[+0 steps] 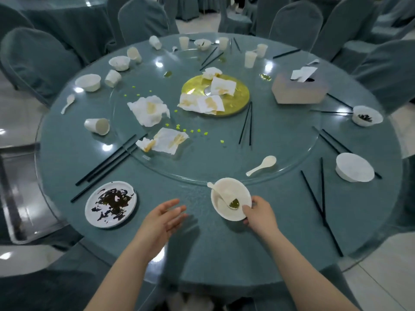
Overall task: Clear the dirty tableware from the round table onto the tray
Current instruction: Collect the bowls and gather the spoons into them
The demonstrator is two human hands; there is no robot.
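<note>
My right hand (pixel 260 213) pinches the rim of the bowl (pixel 231 198) near the table's (pixel 224 254) near edge, my left hand (pixel 165 217) open and empty; lifted one-sided, it could tip and spill its loose spoon (pixel 221 195).

A round teal counter (pixel 224 254) seen from above, with a glass turntable (pixel 280 135) in its middle strewn with stained napkins (pixel 149 110), small yellow scraps and a gold disc (pixel 241 95). At the near edge the right hand (pixel 261 213) grips the rim of a white bowl (pixel 224 198) with a spoon (pixel 221 196) in it, while the left hand (pixel 162 218) hovers open beside it, fingers (pixel 177 211) straight. To the left sits a sauce-smeared plate (pixel 110 204); black chopsticks (pixel 107 161), cups (pixel 97 126), more bowls and a tissue box (pixel 299 89) ring the edge, and a metal tray (pixel 20 194) stands off to the far left.
</note>
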